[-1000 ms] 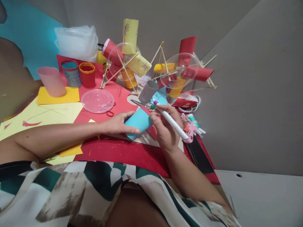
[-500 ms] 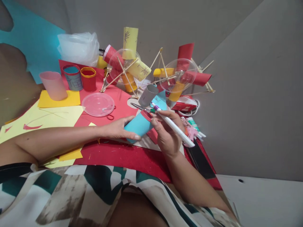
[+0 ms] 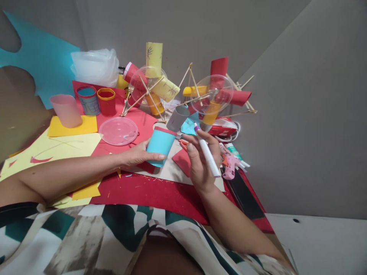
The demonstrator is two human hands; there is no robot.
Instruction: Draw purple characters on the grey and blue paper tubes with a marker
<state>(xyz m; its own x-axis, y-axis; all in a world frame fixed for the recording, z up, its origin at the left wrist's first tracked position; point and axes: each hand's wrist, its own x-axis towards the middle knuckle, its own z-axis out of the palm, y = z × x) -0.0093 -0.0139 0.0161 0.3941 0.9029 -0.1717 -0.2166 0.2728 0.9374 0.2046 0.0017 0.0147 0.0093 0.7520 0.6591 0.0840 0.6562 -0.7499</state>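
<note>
My left hand (image 3: 140, 154) is wrapped round a light blue paper cylinder (image 3: 161, 146) with a red band at its top, tilted slightly to the right. Between the thumb and fingers of my right hand (image 3: 203, 162) is a white marker (image 3: 208, 156) with a purple tip pointing up and away. The marker and the cylinder are apart. Scissors with orange handles (image 3: 182, 144) lie partly hidden between my hands. Behind the cylinder stands a grey tube (image 3: 177, 117), close to a scrap of light blue paper (image 3: 189, 126).
Two wheel models of paper tubes, clear discs and sticks, one on the left (image 3: 147, 89) and one on the right (image 3: 213, 93), stand at the back. A pink cup (image 3: 66, 110), decorated cups (image 3: 106, 102) and a clear lid (image 3: 118, 131) are at left. A pink glue gun (image 3: 228, 166) lies right.
The blue cylinder has turned more upright and moved slightly left, showing its red band. My right hand has drawn the marker away from it, tilting the marker more upright.
</note>
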